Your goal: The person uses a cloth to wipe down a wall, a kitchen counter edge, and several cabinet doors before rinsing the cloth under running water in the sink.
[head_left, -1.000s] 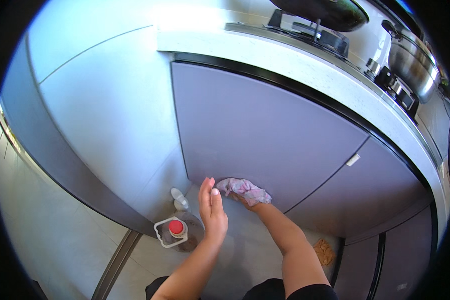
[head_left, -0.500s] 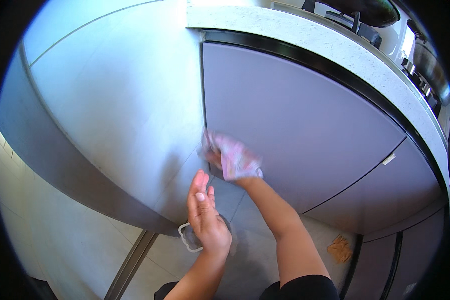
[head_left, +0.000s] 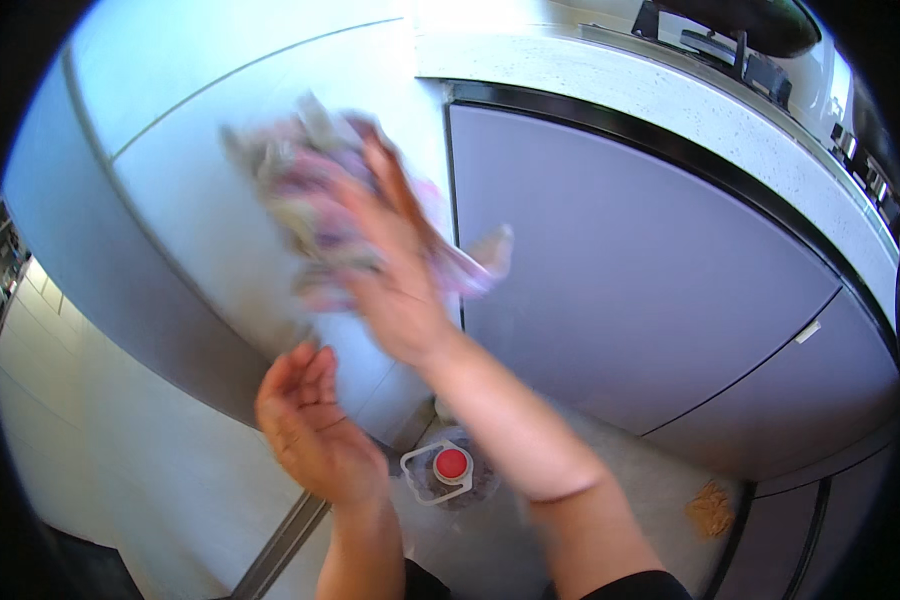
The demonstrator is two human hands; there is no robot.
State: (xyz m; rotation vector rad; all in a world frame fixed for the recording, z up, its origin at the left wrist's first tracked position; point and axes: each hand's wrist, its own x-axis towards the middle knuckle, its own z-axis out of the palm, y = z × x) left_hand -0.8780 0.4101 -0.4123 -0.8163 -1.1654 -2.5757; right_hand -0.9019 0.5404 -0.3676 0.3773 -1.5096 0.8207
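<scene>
A pink, white and grey patterned cloth [head_left: 315, 190] spreads, blurred by motion, in front of the pale wall left of the cabinet. My right hand [head_left: 395, 270] is on the cloth, its fingers smeared and partly lost among the folds. One corner of the cloth trails to the right past the cabinet edge. Lower down, my left hand [head_left: 320, 430] is raised with its palm inward and fingers loosely curled. Nothing is in it, and it stays apart from the cloth.
A clear jug [head_left: 452, 465] with a red cap and white handle stands on the floor. The grey-purple cabinet door [head_left: 620, 260] lies under a speckled white countertop [head_left: 610, 85] with a stove and a dark pan [head_left: 755, 22]. A crumpled tan cloth [head_left: 710, 508] lies on the floor at right.
My right hand has swept the cloth up and left from the cabinet's lower corner onto the wall. My left hand has moved left, uncovering the red-capped jug. The view has shifted a little.
</scene>
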